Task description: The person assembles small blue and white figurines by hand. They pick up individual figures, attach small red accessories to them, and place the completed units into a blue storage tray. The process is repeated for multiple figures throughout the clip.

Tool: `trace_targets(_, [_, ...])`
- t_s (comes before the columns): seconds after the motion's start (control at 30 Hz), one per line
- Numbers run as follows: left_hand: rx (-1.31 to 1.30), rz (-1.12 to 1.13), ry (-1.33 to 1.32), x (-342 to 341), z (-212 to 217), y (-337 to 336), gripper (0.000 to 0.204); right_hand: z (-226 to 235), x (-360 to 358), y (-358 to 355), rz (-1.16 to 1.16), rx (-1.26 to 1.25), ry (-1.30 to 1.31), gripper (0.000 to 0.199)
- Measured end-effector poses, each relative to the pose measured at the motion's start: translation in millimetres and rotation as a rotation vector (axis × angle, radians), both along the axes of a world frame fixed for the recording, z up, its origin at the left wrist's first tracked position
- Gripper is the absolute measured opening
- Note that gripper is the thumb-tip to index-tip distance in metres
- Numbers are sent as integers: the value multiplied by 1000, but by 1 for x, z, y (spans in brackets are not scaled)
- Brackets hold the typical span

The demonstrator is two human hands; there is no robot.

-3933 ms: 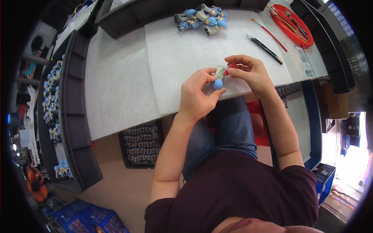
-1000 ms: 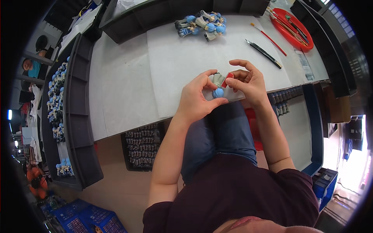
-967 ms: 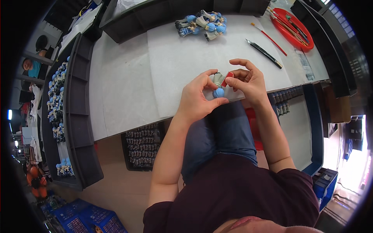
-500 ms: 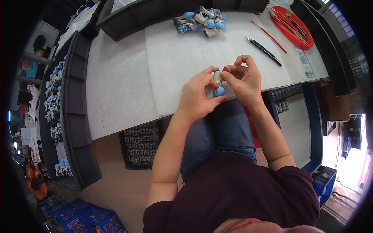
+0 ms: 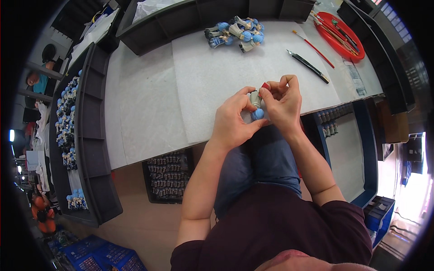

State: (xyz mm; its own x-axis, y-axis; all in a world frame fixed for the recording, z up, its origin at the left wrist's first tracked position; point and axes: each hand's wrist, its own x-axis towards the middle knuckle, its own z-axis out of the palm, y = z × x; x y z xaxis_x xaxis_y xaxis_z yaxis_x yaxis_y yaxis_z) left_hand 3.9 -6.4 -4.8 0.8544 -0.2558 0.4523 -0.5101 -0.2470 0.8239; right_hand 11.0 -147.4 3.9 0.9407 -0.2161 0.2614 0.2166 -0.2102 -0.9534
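Since the frame a second ago, the red piece (image 5: 266, 85) has shifted from beside the middle of the figure (image 5: 257, 114) toward its leg end, and the right hand (image 5: 285, 106) has closed in on the left hand (image 5: 233, 119). That figure, blue-haired and pale in the body, lies between the two hands at the near edge of the table (image 5: 140, 99), its head toward the person and its legs away. Thumb and fingers of the left hand grip it, the thumb by the head and the fingertips along the body. Pinched between right thumb and fingertips is the red piece; whether it touches the figure is hidden by the fingers. Beyond the hands, a heap of similar figures (image 5: 239, 34) lies on the white sheet (image 5: 212, 67), near the back tray (image 5: 181, 25). Over to the right are a knife (image 5: 308, 67), a red-handled brush (image 5: 318, 53) and a red dish (image 5: 356, 58) with more brushes inside. More blue-haired figures fill part of the grey tray (image 5: 92, 149) at left. Below table level, rows of small parts (image 5: 167, 178) sit in a dark tray, and others stand in the blue tray (image 5: 370, 153) at right.
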Motion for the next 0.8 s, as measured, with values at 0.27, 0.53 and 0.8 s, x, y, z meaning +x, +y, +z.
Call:
trace_targets(0.27, [-24,10,22,0,1,-1,38,-1,-1,4,-21,17,-107,29])
trace_targets(0.53, [-11,21,61,-1,7,-3,37,-2,-7,3,19,-36,-114,30])
trace_targets(0.8, [-22,26,107,-3,9,-3,34,2,-1,2,8,-112,-153,29])
